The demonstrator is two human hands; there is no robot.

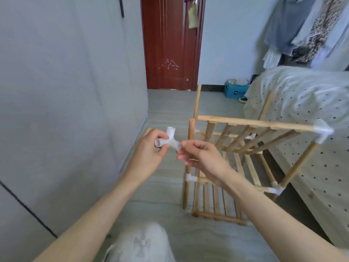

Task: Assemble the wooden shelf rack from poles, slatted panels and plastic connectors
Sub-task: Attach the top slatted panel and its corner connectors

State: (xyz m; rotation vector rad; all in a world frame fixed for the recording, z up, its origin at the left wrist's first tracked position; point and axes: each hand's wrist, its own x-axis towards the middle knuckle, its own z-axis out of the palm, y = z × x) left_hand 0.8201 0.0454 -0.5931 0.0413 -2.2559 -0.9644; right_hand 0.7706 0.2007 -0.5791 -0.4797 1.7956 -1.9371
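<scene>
One white plastic connector (168, 141), three sockets showing, held in the air between both hands, left of the rack. Left hand (149, 153) grips one socket arm, fingers curled round it; right hand (202, 155) pinches the opposite arm at the fingertips. Bare pole top (191, 129) stands just to the right of the connector, upright, no fitting on it; right hand is the nearer to it. Likely next: turn a socket downward and seat it on that pole end, so the socket axis must line up with the vertical pole. Tilted slatted panel (245, 137) already joins a far corner connector (323, 132). Lower shelf (217, 203) in place. Bed (302, 103) beyond.
</scene>
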